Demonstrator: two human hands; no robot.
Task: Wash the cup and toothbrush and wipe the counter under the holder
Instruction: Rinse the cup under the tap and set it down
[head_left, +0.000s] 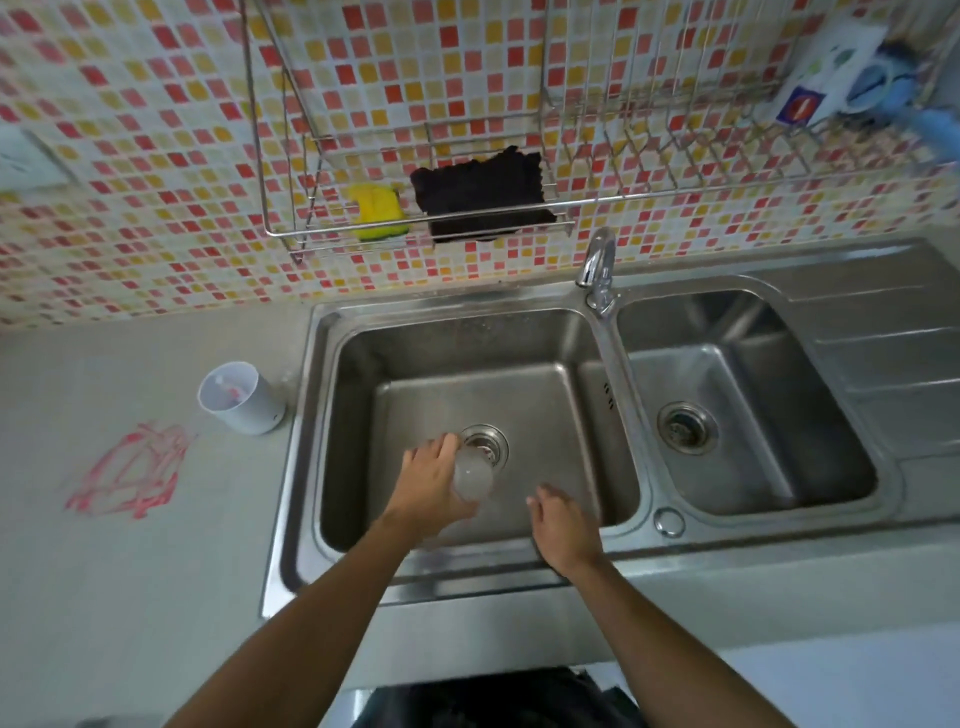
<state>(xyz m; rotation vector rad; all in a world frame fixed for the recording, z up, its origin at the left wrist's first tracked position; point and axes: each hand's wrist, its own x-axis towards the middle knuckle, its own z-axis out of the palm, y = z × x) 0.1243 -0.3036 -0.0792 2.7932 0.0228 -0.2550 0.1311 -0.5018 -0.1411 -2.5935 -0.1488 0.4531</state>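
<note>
Steel sink: a shiny metal double sink sits in the pale grey counter, with a big bowl on the left and a smaller bowl on the right.
Left hand: the left hand is wrapped around a clear see-through cup over the big bowl.
Cup: it is tipped on its side, just beside the round metal drain; it looks blurry, so I cannot tell if there is water in it.
Right hand: the right hand is open and holds nothing; it hangs over the front of the big bowl, near the cup but not touching it.
Tap: the curved silver tap stands behind the wall between the two bowls, well apart from the cup.
Holder: a white round plastic holder stands upright on the counter, just left of the sink, with something white and red inside, maybe the toothbrush.
Red marks: a scribbly red drawing is on the counter, in front and to the left of the holder.
Wire rack: a silver wire rack hangs on the red, orange and white tile wall above the sink.
On the rack: a yellow sponge and a dark square cloth sit side by side.
Far corner: blue and white things lie at the right end of the rack.
</note>
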